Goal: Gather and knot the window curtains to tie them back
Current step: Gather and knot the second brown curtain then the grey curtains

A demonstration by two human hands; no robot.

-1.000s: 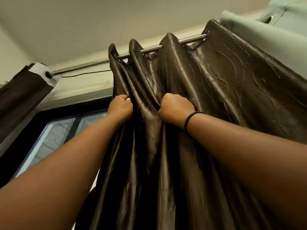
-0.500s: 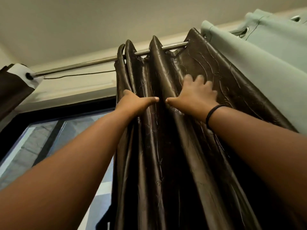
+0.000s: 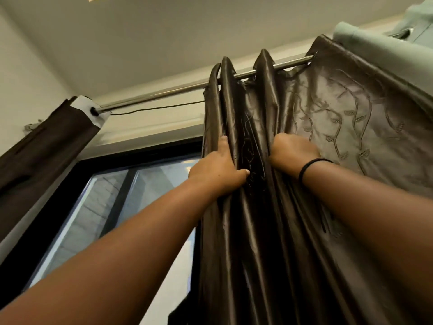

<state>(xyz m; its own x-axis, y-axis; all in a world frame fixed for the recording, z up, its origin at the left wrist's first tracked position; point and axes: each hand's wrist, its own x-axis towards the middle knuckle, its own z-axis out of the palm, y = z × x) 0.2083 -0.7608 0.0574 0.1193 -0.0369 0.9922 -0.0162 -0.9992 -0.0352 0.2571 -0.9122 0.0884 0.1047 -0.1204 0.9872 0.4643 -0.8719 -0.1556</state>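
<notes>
A shiny dark brown curtain (image 3: 346,127) with a stitched vine pattern hangs in pleats from a metal rod (image 3: 159,93). Both my arms reach up to it. My left hand (image 3: 216,168) grips the bunched left pleats, its thumb lying across the front of the folds. My right hand (image 3: 293,152), with a black band on the wrist, is closed in a fist on a fold a little to the right. A dark gap of fabric lies between the two hands. The curtain's right part is spread flatter.
A second dark curtain (image 3: 42,146) hangs at the rod's left end. A pale green curtain (image 3: 384,52) overlaps the brown one at the top right. The black-framed window (image 3: 110,198) shows between the curtains. The ceiling is close above the rod.
Half a second ago my right hand lay flat with fingers spread on the curtain; it has now closed on a fold. My left hand keeps its hold on the left pleats. The view has shifted.
</notes>
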